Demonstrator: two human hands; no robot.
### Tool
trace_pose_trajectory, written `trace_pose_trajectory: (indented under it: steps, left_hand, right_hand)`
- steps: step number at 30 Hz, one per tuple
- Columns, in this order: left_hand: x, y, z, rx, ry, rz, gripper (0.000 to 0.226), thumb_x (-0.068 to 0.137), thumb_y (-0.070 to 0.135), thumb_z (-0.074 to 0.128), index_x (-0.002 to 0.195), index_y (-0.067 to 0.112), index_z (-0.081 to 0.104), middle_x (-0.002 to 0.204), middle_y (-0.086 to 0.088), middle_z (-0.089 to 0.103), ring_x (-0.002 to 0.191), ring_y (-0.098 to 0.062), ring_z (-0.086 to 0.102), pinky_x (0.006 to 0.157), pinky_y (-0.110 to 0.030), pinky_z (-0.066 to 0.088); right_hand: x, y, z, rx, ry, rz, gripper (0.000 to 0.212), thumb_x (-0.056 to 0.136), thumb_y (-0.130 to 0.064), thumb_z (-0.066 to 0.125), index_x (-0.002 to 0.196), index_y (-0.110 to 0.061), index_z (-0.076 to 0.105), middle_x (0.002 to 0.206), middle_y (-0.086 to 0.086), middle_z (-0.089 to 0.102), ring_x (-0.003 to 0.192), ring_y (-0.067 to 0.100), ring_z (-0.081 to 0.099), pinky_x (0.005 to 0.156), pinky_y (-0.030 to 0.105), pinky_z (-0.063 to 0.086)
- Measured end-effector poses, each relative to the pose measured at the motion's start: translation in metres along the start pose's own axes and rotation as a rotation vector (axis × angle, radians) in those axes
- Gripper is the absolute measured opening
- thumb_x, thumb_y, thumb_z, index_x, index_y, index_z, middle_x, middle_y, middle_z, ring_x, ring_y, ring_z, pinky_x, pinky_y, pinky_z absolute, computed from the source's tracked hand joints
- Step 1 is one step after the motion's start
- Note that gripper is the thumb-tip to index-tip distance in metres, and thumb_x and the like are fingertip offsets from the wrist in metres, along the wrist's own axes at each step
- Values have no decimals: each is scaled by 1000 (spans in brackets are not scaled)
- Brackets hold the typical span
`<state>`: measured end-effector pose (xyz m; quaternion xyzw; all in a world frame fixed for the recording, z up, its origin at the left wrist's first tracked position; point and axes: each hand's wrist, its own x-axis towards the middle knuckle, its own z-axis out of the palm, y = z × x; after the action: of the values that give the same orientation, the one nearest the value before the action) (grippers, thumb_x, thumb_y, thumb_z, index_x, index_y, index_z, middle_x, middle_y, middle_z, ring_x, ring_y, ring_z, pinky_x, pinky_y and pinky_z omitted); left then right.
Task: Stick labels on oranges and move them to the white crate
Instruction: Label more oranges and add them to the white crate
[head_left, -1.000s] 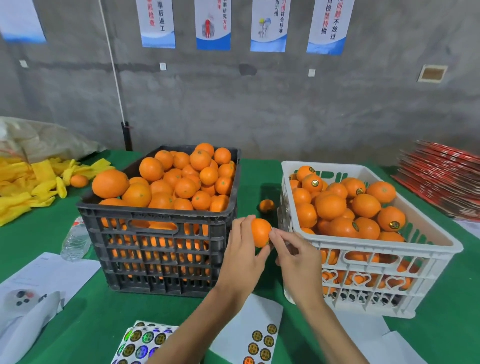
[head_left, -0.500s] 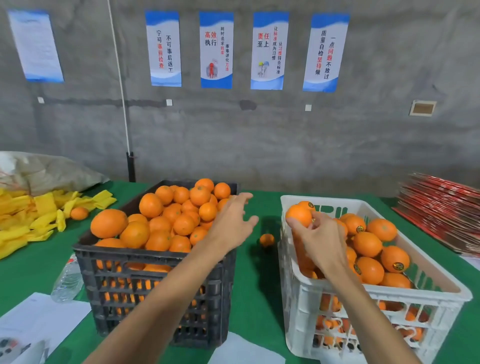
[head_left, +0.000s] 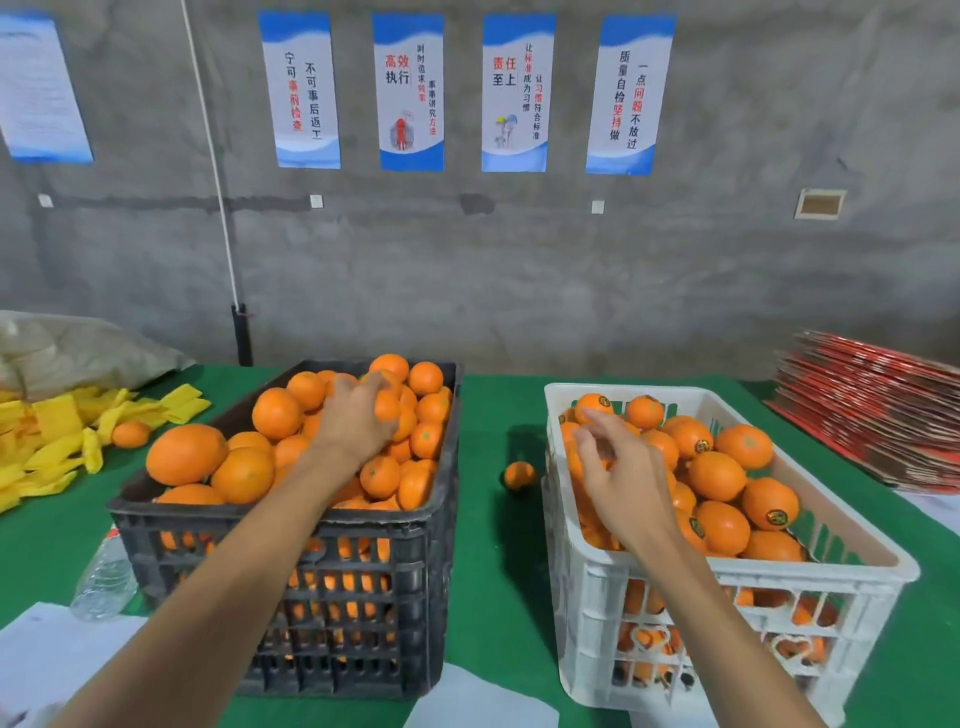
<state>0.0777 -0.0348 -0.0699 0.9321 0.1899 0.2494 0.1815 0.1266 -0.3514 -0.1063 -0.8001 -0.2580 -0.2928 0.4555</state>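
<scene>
Since half a second ago the left hand (head_left: 358, 421) has dropped from mid-air onto the heap in the black crate (head_left: 291, 540), left of centre, fingers now curled round an orange (head_left: 387, 405) near the pile's top; the right hand (head_left: 618, 478) has let go of its orange and hangs released, fingers loosely bent, over the near left corner of the white crate (head_left: 831, 577). Head view: labelled oranges (head_left: 769, 501) fill the white crate at right; one stray orange (head_left: 518, 474) sits on the green surface (head_left: 493, 597) between the crates; yellow foam sleeves (head_left: 57, 441) lie at far left.
</scene>
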Motion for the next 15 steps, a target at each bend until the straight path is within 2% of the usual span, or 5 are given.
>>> trace_pose_trajectory:
  steps: [4, 7, 9, 12, 15]
  left_hand:
    - [-50, 54, 3, -362, 135, 242, 74, 76, 28, 89, 141, 16, 55, 128, -10, 45, 119, -20, 46, 106, -23, 34]
    - [-87, 79, 19, -497, 161, 362, 69, 77, 27, 87, 138, 18, 57, 126, -2, 42, 113, -19, 54, 95, -38, 53]
    - [-103, 83, 32, -507, 171, 399, 65, 81, 23, 84, 139, 18, 55, 130, -1, 40, 116, -22, 55, 88, -43, 57]
    - [-129, 83, 57, -471, 183, 441, 63, 84, 19, 82, 139, 16, 51, 136, -1, 44, 124, -22, 52, 97, -44, 53]
    - [-166, 73, 93, -477, 121, 414, 61, 89, 19, 75, 140, 23, 41, 139, 5, 44, 126, -19, 50, 102, -38, 50]
  right_hand:
    - [-17, -37, 13, 210, -131, -33, 42, 104, -25, 55, 146, -16, 53, 132, -9, 64, 111, -9, 60, 98, 12, 46]
    - [-41, -54, 24, 231, -118, -66, 45, 104, -33, 55, 147, -18, 52, 137, -10, 61, 119, -5, 58, 101, 14, 44]
    - [-60, -57, 30, 319, -76, -16, 45, 103, -32, 58, 146, -21, 53, 136, -11, 61, 118, -7, 58, 97, 9, 44]
    - [-97, -46, 39, 400, -18, 92, 47, 103, -34, 57, 148, -25, 50, 143, -13, 57, 125, -12, 51, 97, 5, 41]
    - [-137, -21, 45, 336, -49, 128, 45, 106, -35, 53, 150, -32, 46, 149, -18, 51, 136, -4, 46, 106, 13, 41]
